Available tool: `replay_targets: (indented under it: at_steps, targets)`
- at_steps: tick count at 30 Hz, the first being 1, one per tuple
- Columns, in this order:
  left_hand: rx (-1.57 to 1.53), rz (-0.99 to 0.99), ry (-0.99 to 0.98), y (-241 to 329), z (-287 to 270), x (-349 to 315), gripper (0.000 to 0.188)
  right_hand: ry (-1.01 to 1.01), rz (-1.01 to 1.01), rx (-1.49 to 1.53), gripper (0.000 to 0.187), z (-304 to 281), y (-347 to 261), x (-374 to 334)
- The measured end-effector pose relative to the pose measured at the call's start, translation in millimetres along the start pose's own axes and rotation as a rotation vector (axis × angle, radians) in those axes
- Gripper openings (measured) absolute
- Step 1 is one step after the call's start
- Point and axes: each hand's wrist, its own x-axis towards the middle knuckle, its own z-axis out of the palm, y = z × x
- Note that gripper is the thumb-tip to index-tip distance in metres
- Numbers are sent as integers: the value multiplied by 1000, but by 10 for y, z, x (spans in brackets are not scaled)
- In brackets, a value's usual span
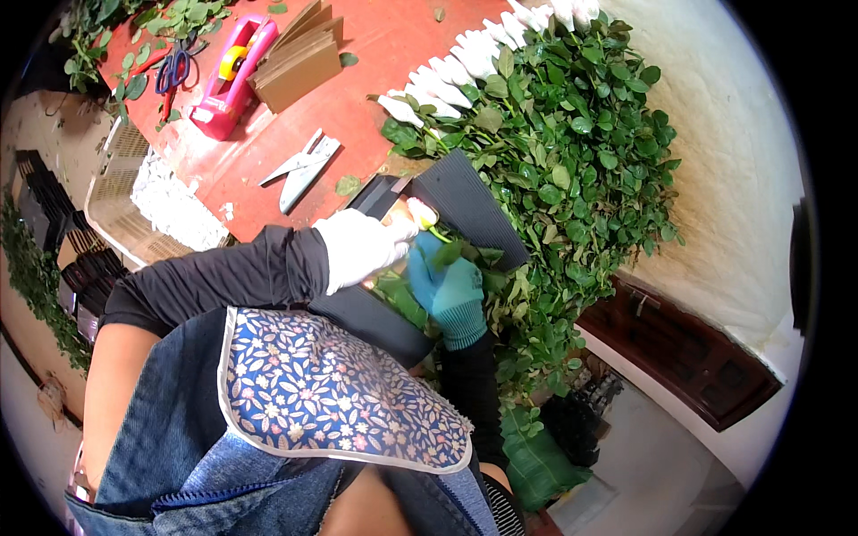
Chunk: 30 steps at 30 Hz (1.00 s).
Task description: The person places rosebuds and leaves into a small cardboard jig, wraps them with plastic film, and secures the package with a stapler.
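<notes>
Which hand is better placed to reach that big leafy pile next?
Probably the right hand, in the blue glove: it is close beside the leafy pile. The left hand, in the white glove, is farther off, left of the pale rose, so it would likely have to cross over.

The dark-sleeved left forearm [228,275] crosses from the left, rising slightly, to the white-gloved left hand [354,250], its back turned up and its fingers reaching rightward. The dark-sleeved right forearm [472,389] climbs steeply from below to the blue-gloved right hand [454,290], fingers directed up and leftward. Both hands sit close together — fingertips near one another, partly hidden — so their grip is unclear.
</notes>
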Motion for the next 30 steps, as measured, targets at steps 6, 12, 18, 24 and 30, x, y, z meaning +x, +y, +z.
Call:
replay_targets:
  at_steps: [6,12,18,24,30]
  targets:
    - [20,-57,-20,99,-85,-84,36,261,-58,-199,30,-166,-122,-46]
    - [216,40,13,44,43,-73,38,31,139,-288,16,167,186,131]
    - [171,111,-54,56,-52,-78,35,266,210,182,20,-20,69,35]
    - [328,142,-13,40,-7,-76,41,157,192,-109,21,285,266,106]
    - [369,151,-30,0,17,-70,41,160,285,-196,24,495,324,74]
